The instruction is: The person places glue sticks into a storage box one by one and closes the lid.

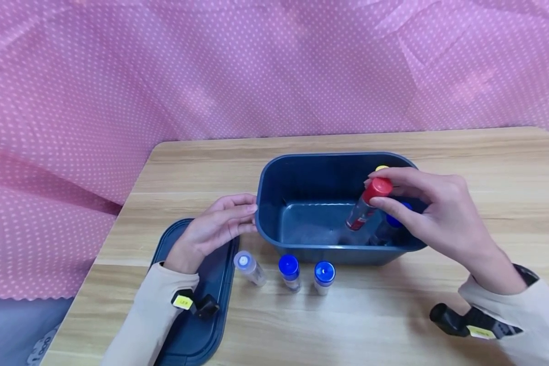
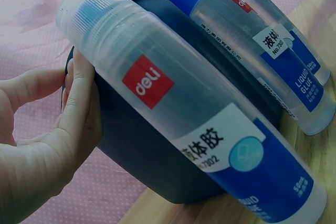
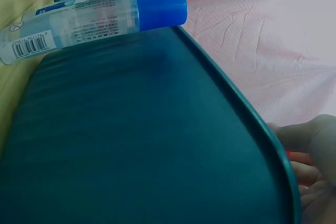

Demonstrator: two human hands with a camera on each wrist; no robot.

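My left hand (image 1: pixel 221 223) grips the left rim of a dark blue plastic bin (image 1: pixel 329 248), thumb and fingers at its edge. In my right hand (image 1: pixel 444 218), thumb and fingers pinch the red cap of a glue bottle (image 1: pixel 363 211), tilted inside the bin's right half. A blue-capped bottle (image 1: pixel 393 220) and a yellow cap (image 1: pixel 382 168) show partly in the bin, the rest hidden by the right hand. In front of the bin stand a clear-capped liquid glue bottle (image 2: pixel 152 87) and two blue-capped glue bottles (image 1: pixel 290 272) (image 1: pixel 324 277).
A dark blue lid (image 1: pixel 196 325) lies on the wooden table (image 1: pixel 393 325) under the left forearm. Pink dotted cloth (image 1: pixel 274 71) hangs behind the table and down its left side.
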